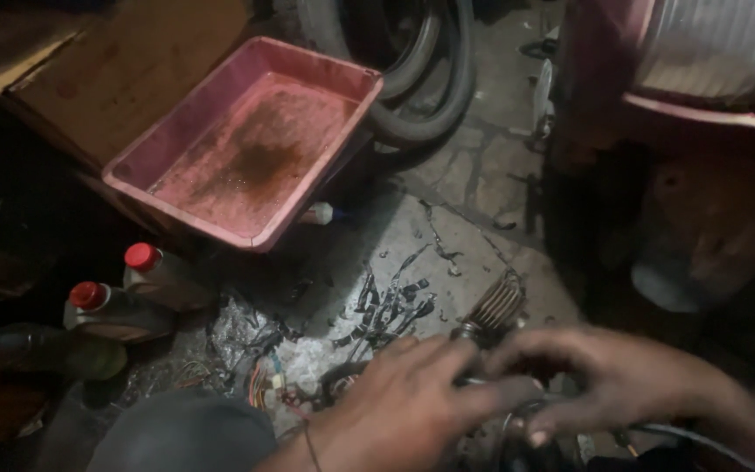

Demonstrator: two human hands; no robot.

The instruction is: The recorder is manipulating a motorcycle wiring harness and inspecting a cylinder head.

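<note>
Down on the grimy floor [482,175], my left hand [404,402] and right hand [609,380] curl their fingers around a dark finned metal part [493,308] and its cables, gripping from both sides. Toward the floor's left edge lie two red-capped bottles [146,275] and a teal-capped one [41,350], below a stained pink tray [246,144]; their labels are too dark to make out.
</note>
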